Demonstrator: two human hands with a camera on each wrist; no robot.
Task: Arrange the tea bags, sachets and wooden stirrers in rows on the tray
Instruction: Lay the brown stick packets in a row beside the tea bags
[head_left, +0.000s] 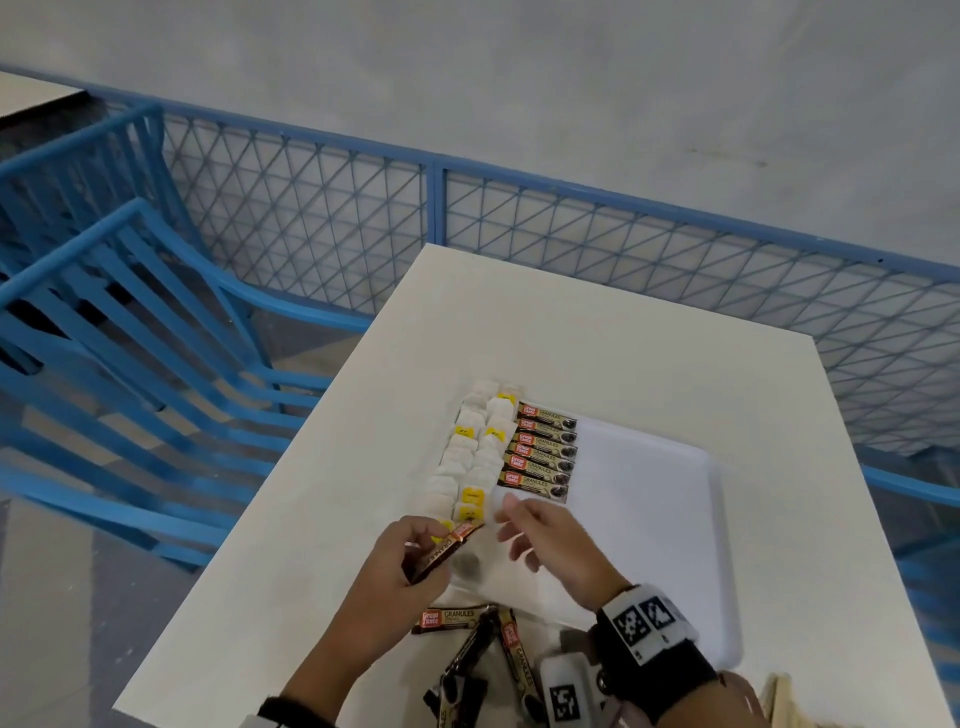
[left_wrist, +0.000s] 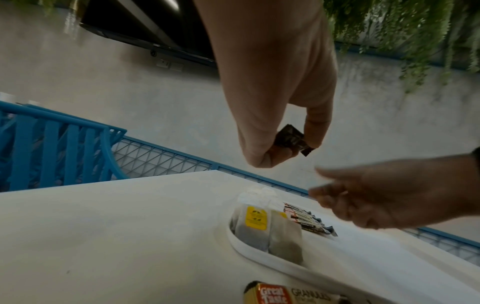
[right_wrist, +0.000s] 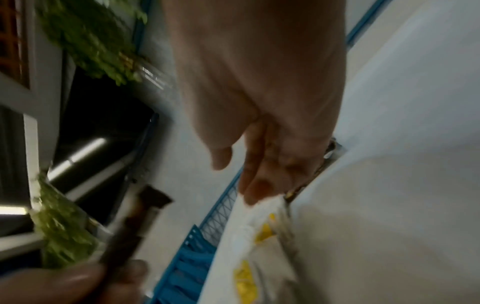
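Observation:
A white tray lies on the white table. Along its left side lie two rows of tea bags with yellow tags, and beside them a row of dark coffee sachets. My left hand pinches one dark sachet above the tray's near left corner; the left wrist view shows that sachet between thumb and finger. My right hand hovers just right of it with relaxed, blurred fingers and holds nothing. Several loose sachets lie on the table in front of the tray.
Blue chairs stand to the left of the table, and a blue mesh railing runs behind it. A pale wooden thing shows at the bottom right edge. The tray's right half holds nothing.

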